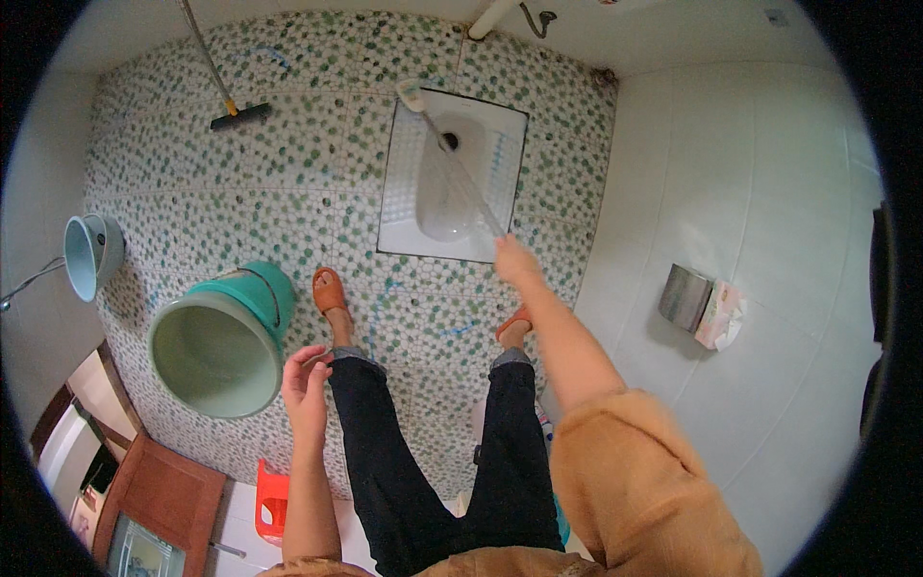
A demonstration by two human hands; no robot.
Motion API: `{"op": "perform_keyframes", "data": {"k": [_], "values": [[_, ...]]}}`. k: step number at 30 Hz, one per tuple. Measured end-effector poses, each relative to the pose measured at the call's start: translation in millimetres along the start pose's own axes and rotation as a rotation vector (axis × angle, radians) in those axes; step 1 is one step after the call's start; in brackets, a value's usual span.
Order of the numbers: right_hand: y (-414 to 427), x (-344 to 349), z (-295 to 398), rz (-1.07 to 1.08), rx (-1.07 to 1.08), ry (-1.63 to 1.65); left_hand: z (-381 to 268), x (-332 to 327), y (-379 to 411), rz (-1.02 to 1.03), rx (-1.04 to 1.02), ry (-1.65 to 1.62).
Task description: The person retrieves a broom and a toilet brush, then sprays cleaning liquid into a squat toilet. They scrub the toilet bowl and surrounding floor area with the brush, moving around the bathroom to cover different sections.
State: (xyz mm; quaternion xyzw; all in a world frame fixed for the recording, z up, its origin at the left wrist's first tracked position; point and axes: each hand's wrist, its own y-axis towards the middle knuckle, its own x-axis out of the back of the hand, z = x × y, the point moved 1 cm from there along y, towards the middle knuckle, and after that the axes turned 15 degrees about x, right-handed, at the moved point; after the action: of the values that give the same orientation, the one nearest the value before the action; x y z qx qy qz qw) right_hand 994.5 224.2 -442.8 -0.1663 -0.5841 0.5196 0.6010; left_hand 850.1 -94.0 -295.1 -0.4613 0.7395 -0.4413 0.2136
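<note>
A long-handled toilet brush (461, 178) is gripped near its end by my right hand (518, 261). Its pale head (411, 95) lies over the far left corner of a white ceramic squat toilet (396, 216) set into the floor; the handle crosses above the basin and looks blurred. Blue streaks mark the toilet's right footrest (497, 155). My left hand (306, 379) hangs with bent, parted fingers beside my left knee, holding nothing. Close to its left stands a grey-green basin (216, 353), tilted against or on a teal bucket (277, 288); I cannot tell which.
A floor squeegee (240, 115) leans at the far left. Near the left wall is a light blue pail (94, 256). A tissue pack (720, 315) and a metal holder (685, 297) are on the right wall. A red plastic stool (271, 505) and a brown door (169, 479) appear lower left.
</note>
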Motion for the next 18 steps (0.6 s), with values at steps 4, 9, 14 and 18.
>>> {"op": "perform_keyframes", "data": {"k": [4,9,14,18], "values": [[9.3,3.9,-70.5,-0.109,-0.063,0.027,-3.5,8.3,4.1,0.003,-0.042,-0.020],[5.3,-7.8,17.3,-0.154,-0.154,0.611,-3.2,12.6,4.1,-0.039,-0.016,-0.039],[-4.0,-68.8,53.5,0.027,-0.147,0.551,13.6,-13.4,31.8,0.020,-0.077,0.068],[-79.5,-131.7,50.0,0.201,-0.141,0.660,62.8,-64.8,78.8,0.106,-0.070,0.291]]}}
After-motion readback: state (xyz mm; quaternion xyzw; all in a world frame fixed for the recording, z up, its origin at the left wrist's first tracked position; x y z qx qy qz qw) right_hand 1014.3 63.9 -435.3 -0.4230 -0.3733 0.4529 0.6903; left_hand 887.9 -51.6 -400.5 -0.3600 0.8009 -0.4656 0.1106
